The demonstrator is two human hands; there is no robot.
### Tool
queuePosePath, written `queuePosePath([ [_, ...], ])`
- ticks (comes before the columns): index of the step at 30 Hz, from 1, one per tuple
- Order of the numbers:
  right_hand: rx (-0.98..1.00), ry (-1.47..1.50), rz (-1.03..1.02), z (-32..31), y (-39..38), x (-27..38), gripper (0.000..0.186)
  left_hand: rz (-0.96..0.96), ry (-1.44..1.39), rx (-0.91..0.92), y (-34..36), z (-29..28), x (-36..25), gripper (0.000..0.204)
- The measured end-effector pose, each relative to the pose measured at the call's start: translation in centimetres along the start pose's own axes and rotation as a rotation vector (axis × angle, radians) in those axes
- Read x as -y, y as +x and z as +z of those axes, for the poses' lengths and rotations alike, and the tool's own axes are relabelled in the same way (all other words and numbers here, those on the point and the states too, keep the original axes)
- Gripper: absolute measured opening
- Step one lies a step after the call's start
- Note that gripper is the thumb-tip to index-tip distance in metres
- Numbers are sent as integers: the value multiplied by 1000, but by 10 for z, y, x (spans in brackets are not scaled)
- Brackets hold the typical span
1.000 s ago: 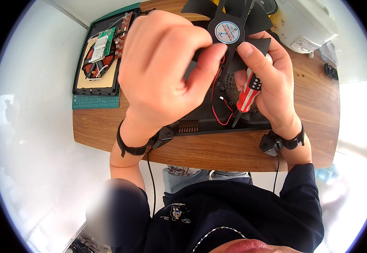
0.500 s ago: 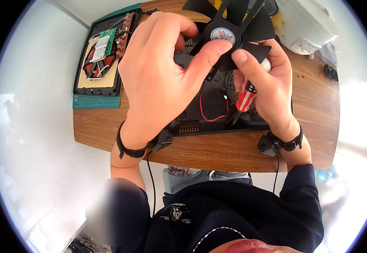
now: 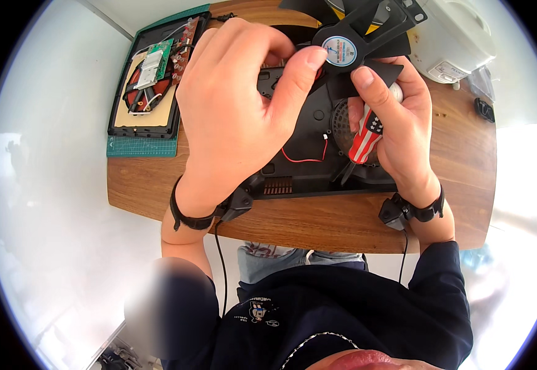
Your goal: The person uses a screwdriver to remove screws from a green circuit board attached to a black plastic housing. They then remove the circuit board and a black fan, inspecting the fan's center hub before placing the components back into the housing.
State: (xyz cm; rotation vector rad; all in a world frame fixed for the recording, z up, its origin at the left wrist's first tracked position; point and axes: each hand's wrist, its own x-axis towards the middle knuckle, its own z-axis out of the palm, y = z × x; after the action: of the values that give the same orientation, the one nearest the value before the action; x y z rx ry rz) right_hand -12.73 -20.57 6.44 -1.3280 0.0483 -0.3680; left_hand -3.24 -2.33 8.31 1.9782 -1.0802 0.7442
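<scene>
A black cooling fan (image 3: 367,48) with a round label on its hub is held above a black plastic housing (image 3: 308,132). My left hand (image 3: 234,102) is curled, its thumb at the hub's left edge; the other fingertips are partly hidden. My right hand (image 3: 404,117) pinches a lower blade between thumb and fingers. Tucked in the same hand is a screwdriver (image 3: 366,139) with a red, white and star-patterned handle, its shaft slanting down. Thin red and black wire (image 3: 305,161) with a small white plug lies in the housing, beside a round perforated grille (image 3: 342,123).
Another black casing with a green circuit board (image 3: 155,61) lies on a green cutting mat (image 3: 139,147) at the left. A white appliance (image 3: 456,43) stands at the back right, near a small black object (image 3: 484,110). The wooden table (image 3: 305,225) has a curved front edge.
The fan has shifted right and tilted, showing more of its bracket arm. My left thumb has slid to the hub's edge. The wire with the white plug has shifted.
</scene>
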Motion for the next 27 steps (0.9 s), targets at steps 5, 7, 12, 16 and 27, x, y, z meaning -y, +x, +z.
queuePosePath([
  [5, -3, -30, -42, -3, 0, -1, 21, -19, -118, -208, 9, 11, -11, 51],
  [7, 27, -45, -43, -4, 0, -2, 21, -134, -299, -212, 10, 15, -17, 57],
  [12, 27, -20, 5, 4, -3, 4, 17, -482, -584, 36, 13, 6, -22, 66],
  [16, 25, -48, 29, 0, -3, 3, 16, -533, -729, 115, 10, -3, -18, 64],
  [27, 18, 6, 86, -1, -3, 2, 17, -676, -858, 138, 13, -14, -27, 54],
])
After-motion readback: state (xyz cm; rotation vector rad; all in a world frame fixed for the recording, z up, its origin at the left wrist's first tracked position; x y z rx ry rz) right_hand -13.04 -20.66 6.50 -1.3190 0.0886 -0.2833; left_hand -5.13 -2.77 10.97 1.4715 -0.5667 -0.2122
